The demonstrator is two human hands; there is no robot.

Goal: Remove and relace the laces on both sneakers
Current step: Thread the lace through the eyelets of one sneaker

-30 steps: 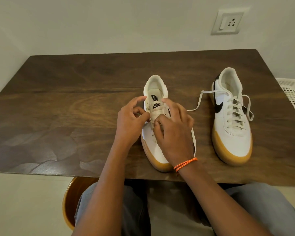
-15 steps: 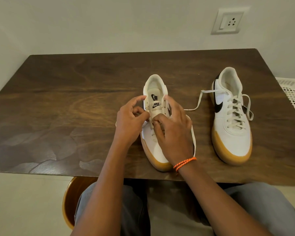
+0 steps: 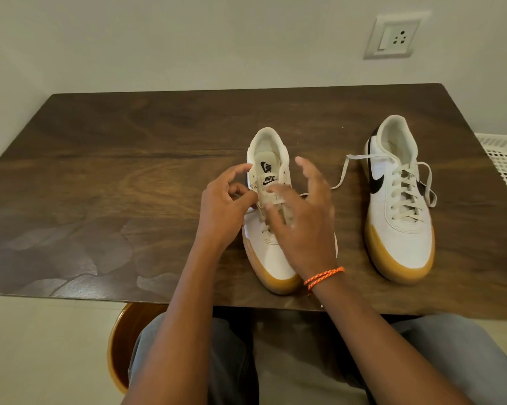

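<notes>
Two white sneakers with gum soles stand on the dark wooden table (image 3: pixel 129 171), toes toward me. The middle sneaker (image 3: pixel 272 252) has its cream lace (image 3: pixel 271 201) partly threaded over the tongue. My left hand (image 3: pixel 223 211) pinches at the left eyelet row of this sneaker, thumb and fingers curled on the lace there. My right hand (image 3: pixel 305 229) hovers over the same sneaker, blurred, with its fingers spread and nothing held. The right sneaker (image 3: pixel 401 229) stands apart, fully laced, its loose lace ends (image 3: pixel 341 173) trailing on the table.
A white perforated basket (image 3: pixel 506 168) sits past the table's right edge. A wall socket (image 3: pixel 392 36) is on the wall behind. Below the near table edge are my knees and a wooden stool (image 3: pixel 120 346).
My right hand has let go of the lace area and lifted, opening its fingers wide. My left hand keeps its pinch at the left eyelets. Both sneakers stay in place.
</notes>
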